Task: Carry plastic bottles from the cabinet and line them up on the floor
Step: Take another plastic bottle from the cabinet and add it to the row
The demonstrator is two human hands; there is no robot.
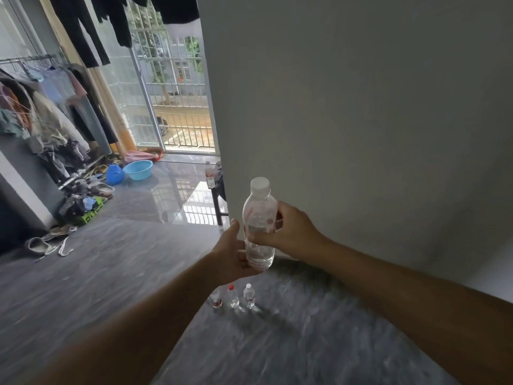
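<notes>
Both hands hold one clear plastic water bottle [259,223] with a white cap, upright in mid-air beside the pale wall [361,120]: the right hand [291,232] wraps its middle, thumb across the front, while the left hand [231,252] cups the base from below and behind. Down on the grey marbled floor [111,273], directly beneath the hands, three small bottles stand in a short row, just beside one another — one partly hidden by the left wrist [216,300], a red-capped one [233,295], a white-capped one [249,295]. Farther off, another bottle [209,175] stands on a dark stool [218,201] near the barred balcony door [177,87], a blue basin [138,169] well to its left.
</notes>
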